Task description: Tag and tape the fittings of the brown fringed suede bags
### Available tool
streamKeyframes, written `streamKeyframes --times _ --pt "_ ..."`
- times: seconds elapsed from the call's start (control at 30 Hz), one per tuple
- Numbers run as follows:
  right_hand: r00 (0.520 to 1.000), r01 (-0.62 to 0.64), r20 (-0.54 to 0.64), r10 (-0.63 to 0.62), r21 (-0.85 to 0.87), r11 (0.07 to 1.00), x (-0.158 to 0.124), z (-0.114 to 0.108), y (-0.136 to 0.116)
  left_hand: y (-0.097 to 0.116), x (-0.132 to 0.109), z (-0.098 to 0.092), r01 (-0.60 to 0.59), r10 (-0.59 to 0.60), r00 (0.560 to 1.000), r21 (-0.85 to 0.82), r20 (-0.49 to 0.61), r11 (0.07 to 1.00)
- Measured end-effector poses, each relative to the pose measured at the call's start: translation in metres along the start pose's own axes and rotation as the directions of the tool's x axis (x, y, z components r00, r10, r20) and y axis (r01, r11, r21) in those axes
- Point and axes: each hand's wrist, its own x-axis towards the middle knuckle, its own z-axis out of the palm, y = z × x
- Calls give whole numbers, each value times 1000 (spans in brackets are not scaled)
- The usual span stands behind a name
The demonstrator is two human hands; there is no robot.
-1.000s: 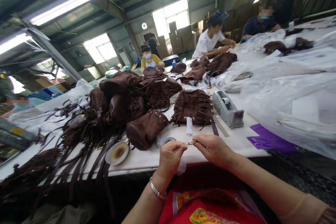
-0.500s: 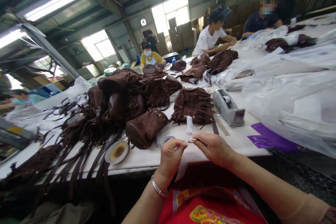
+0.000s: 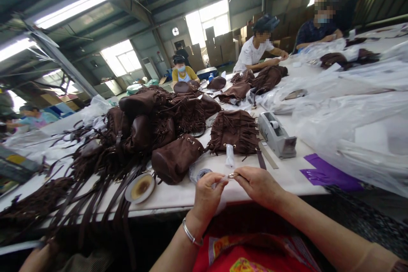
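One left hand (image 3: pixel 206 193): fingers pinched on translucent film (image 3: pixel 222 205).
Right hand (image 3: pixel 263 185): fingertips closed on gold-toned metal piece (image 3: pixel 233 175) (exact shape unclear).
Metal piece: between both hands, nearer than fringed brown bag (image 3: pixel 235 129).

Your left hand (image 3: pixel 207 193) is at the near edge of the table (image 3: pixel 174 195), curled into a pinch. Your right hand (image 3: pixel 263 185): same edge, back up, pinching, nearly meeting the left. Both forearms (image 3: pixel 318 220) angle inward.
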Motion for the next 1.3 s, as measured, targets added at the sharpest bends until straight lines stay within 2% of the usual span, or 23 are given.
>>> streamKeyframes --times 0.4,0.5,0.6,0.7,0.8,0.87,1.07,1.17,1.3 --pt "997 55 70 -36 -299 953 -2 3 -1 0 -2 7 -16 13 997 40 72 999" --pt "986 125 140 -86 -296 947 -2 -2 -3 0 -1 9 -39 34 995 55 92 998" --pt "968 206 187 -170 -189 960 -3 -8 1 0 -1 7 -9 4 993 42 115 999" --pt "973 182 168 -161 -119 976 -4 -13 12 0 -2 4 64 -68 991 39 118 997" --pt "979 134 169 -111 -136 981 -3 -15 20 0 -2 2 142 -151 977 69 152 987" --pt "978 152 168 -123 -171 974 -2 -15 21 0 -1 3 170 -185 965 91 184 981" --pt "959 282 123 -257 -289 915 -4 -14 14 4 1 5 108 -137 962 133 237 985" --pt "964 264 66 -256 -303 916 -7 -12 13 8 0 5 77 -109 965 138 239 987" --pt "981 183 -7 -194 -291 939 -8 -9 12 10 -1 7 82 -112 963 129 244 988"
